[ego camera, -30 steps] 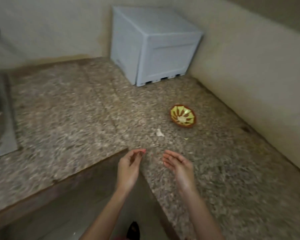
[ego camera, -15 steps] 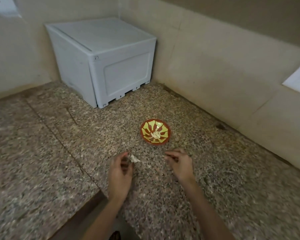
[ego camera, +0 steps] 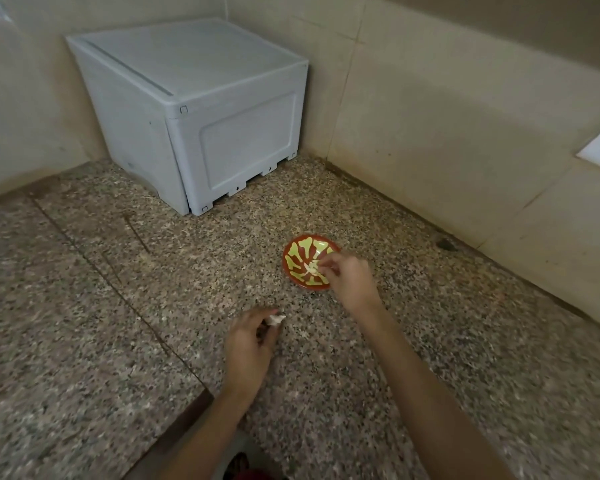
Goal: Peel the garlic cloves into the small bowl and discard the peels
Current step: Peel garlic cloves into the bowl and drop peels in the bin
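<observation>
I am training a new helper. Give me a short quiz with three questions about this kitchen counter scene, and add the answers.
1. True or false: the small bowl is turned upside down.
2. Which hand reaches over the bowl?
3. Fill in: the left hand pinches a small ___ scrap.
Key: 1 false, it stands upright on the counter; 2 the right hand; 3 white.

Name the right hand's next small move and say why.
Probably lift the right hand clear of the small bowl, bringing up the white piece at its fingertips. Whether it grips that piece yet is unclear. The left hand pinches a white scrap, so both could go together.
</observation>
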